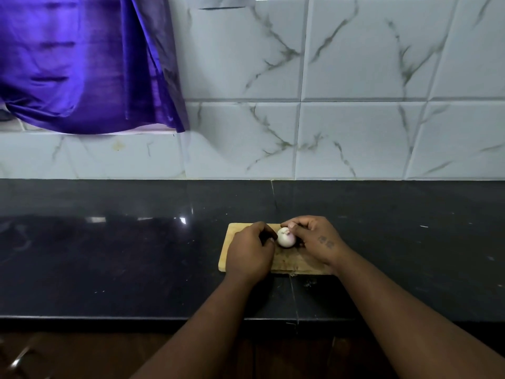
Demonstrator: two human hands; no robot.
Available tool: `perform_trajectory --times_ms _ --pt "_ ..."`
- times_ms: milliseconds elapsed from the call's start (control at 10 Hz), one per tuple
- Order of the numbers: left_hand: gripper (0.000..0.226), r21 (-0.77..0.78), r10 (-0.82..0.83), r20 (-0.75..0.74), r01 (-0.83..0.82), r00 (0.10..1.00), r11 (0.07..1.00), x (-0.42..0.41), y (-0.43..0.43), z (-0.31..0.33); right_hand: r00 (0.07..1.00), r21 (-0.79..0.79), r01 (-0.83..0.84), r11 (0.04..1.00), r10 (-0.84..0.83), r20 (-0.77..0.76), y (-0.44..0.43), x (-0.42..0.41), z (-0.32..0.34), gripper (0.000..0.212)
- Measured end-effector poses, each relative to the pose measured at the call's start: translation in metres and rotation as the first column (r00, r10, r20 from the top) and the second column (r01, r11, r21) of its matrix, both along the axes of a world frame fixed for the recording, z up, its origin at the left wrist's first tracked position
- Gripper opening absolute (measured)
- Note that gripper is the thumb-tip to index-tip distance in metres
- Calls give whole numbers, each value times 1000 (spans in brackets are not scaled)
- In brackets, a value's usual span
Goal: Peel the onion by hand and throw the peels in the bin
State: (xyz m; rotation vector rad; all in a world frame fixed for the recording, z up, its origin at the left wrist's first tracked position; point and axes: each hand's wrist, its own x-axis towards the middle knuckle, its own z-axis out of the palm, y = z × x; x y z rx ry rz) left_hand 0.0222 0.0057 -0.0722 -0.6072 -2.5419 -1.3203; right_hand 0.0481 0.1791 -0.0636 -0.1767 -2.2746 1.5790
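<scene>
Pinching the top of the pale onion (pixel 286 237) with the right hand (pixel 314 239), thumb and fingertips curled round it. Holding the left hand (pixel 250 251) curled against its left side; cannot tell whether gripping. Resting it on a wooden cutting board (pixel 297 263), mid-bench (pixel 109 255), purple curtain (pixel 82 64) far left.

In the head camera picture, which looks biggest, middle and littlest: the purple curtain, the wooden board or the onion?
1. curtain
2. board
3. onion
The curtain hangs farther away, yet still looks largest.
</scene>
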Motion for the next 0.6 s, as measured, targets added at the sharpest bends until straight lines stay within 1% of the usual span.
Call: perform_trajectory --times_ms 100,400,500,600 --pt "12 4 4 0 -4 1000 1000 -1 0 0 1000 -16 22 1000 -22 6 0 -2 -1 19" --pt "15 17 12 0 -12 1000 1000 0 0 0 997 1 80 997 -80 21 4 -3 -6 17" --pt "16 31 15 2 -15 1000 999 -1 0 1 996 -27 84 996 -84 18 5 -1 -4 17" --pt "17 54 30 20 -31 999 998 1 1 2 991 -25 130 991 -129 34 -1 5 1 22"
